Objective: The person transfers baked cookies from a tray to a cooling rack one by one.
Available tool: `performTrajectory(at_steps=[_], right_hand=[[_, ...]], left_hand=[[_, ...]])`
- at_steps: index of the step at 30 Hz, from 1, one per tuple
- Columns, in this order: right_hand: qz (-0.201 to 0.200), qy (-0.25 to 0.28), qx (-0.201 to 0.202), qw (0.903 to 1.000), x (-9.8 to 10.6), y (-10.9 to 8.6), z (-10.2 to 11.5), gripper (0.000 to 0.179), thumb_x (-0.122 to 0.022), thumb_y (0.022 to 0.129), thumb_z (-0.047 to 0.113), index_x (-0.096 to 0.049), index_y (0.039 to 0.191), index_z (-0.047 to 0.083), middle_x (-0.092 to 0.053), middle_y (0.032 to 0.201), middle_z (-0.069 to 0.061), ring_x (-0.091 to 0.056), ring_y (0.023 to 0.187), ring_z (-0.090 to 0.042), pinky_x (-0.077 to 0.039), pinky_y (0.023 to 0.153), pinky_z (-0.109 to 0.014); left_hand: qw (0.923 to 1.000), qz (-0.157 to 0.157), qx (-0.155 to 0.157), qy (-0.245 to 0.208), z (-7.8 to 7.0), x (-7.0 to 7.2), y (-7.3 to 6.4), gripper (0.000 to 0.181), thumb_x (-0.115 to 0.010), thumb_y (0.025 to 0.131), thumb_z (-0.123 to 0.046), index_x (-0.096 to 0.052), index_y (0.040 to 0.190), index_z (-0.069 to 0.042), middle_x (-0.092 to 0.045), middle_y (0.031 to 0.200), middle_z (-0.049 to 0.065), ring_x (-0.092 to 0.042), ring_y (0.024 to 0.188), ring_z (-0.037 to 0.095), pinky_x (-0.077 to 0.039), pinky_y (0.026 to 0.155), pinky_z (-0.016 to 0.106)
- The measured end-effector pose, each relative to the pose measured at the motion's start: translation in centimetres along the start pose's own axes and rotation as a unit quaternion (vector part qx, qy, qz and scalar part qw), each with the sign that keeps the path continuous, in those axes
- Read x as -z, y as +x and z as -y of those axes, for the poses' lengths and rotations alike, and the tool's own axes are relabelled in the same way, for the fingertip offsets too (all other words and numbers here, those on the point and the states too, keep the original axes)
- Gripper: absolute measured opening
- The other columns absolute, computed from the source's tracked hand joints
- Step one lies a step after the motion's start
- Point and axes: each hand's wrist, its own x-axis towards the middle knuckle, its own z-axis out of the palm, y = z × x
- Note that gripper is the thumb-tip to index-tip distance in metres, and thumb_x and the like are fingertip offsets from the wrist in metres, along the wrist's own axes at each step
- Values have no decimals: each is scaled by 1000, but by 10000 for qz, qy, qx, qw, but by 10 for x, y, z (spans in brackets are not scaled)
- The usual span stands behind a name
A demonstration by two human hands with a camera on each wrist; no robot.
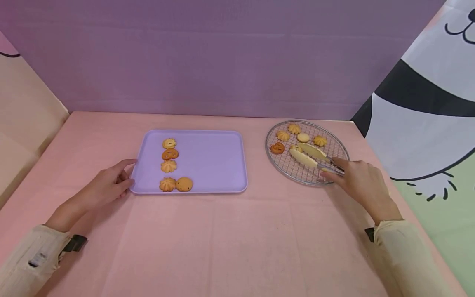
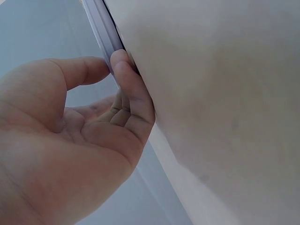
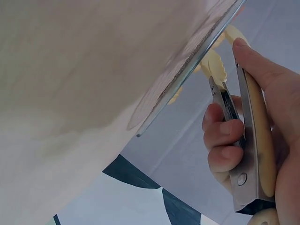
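Note:
My left hand (image 1: 105, 181) pinches the left rim of a lilac tray (image 1: 215, 161), thumb on one side and curled fingers at the other in the left wrist view. Down the tray's left part run a ring-shaped cookie (image 1: 169, 143), a pretzel (image 1: 170, 154) and a flower-shaped cookie (image 1: 168, 166). At the near edge, another flower-shaped cookie (image 1: 168, 184) sits beside a round one (image 1: 184, 184). My right hand (image 1: 365, 181) grips metal tongs (image 3: 251, 140) with cream tips. Those tips are low over a round wire rack (image 1: 293, 170), by a partly hidden cookie (image 1: 294, 147).
Around the tongs on the rack lie a pretzel (image 1: 277, 148), a pale round cookie (image 1: 303, 137) and several flower-shaped cookies (image 1: 283, 135). A pink cloth (image 1: 237, 239) covers the table. Behind it rises a purple backdrop (image 1: 222, 62), with a printed cloth (image 1: 423, 136) at right.

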Motion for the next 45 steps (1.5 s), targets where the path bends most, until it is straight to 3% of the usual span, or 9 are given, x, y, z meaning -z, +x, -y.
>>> performTrajectory(at_steps=[7,12,17,23,26,32,38,45], right_hand=[[236,144,-193,9994,0,-1,-1,69,-59,73,61,-59,115,6,-62,71,-11,-41,48,-19,-28,39,-29],[2,13,-270,9996,0,-3,-2,78,-58,69,67,-56,116,4,-53,59,-10,-40,46,-19,-28,37,-30],[-74,101,-394,9991,-1,-4,1,86,-54,67,72,-49,122,6,-53,63,-14,-43,46,-21,-30,37,-32],[-235,202,-265,9992,3,-2,12,90,-54,67,72,-42,130,9,-57,77,-20,-48,47,-24,-35,38,-37],[-229,308,-206,9991,7,-2,19,93,-54,67,72,-38,134,10,-59,92,-22,-54,54,-28,-39,42,-41],[-159,366,-146,9991,17,-3,35,97,-51,66,75,-32,138,13,-52,113,-27,-58,67,-37,-42,49,-46],[-166,256,-13,9995,27,-4,53,97,-49,65,78,-34,137,15,-51,108,-26,-56,64,-34,-42,48,-43],[-449,261,445,9977,31,-4,70,95,-55,63,75,-36,136,17,-57,94,-19,-56,65,-32,-43,51,-45]], left_hand=[[10000,10,0,-8,1,0,0,51,-54,88,-6,-32,134,-5,-54,74,7,-51,56,12,-43,51,22],[10000,25,-14,-17,1,0,-1,51,-54,88,-7,-32,134,-5,-54,74,6,-51,56,11,-43,51,22],[10000,9,-29,47,0,1,-1,50,-53,88,-6,-33,134,-5,-54,74,6,-51,56,11,-43,51,22],[10000,-34,-22,80,1,-1,-1,50,-54,87,-5,-34,133,-4,-54,73,6,-51,55,11,-43,50,22],[10000,-32,-1,69,1,-1,-2,50,-53,87,-6,-33,134,-4,-54,73,6,-51,55,11,-43,50,22],[10000,-55,-55,55,0,-1,-2,50,-54,87,-5,-34,133,-4,-54,73,7,-51,54,11,-43,50,22],[10000,-39,-51,12,0,-1,0,51,-54,87,-4,-33,133,-4,-54,74,7,-51,55,12,-43,50,22],[10000,-24,-20,-6,1,-1,0,51,-54,87,-4,-33,133,-4,-54,74,7,-51,55,12,-43,50,22]])
